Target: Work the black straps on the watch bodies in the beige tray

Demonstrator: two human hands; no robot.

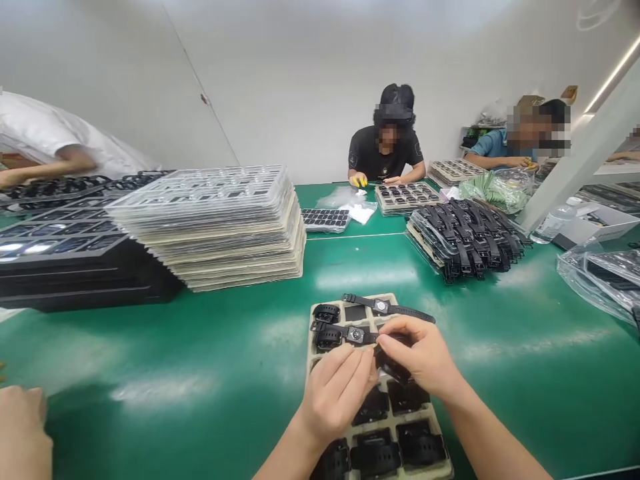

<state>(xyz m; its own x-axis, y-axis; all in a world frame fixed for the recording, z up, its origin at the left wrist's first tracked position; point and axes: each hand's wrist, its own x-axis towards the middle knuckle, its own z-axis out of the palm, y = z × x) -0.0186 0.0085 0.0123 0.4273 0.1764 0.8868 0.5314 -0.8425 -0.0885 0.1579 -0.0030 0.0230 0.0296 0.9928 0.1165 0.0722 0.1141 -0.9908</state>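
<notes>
the black smartwatch [356,335] lies back-up across our compartmented tray [311,367], which seemingly props it while our right hand [425,350] tightly pinches its strap [369,338] and our left hand [340,393] curls nearly closed, any hold hidden from us.

Baring the sensor on the back of the nearer black smartwatch [356,335], stretching its strap out straight and lying across the upper part of a beige compartment tray [390,422]; likewise lying back up, as the farther black smartwatch [381,307], crossing the tray's far end and poking past its right edge; holding other black watches [421,445] in lower compartments, curling their straps
</notes>
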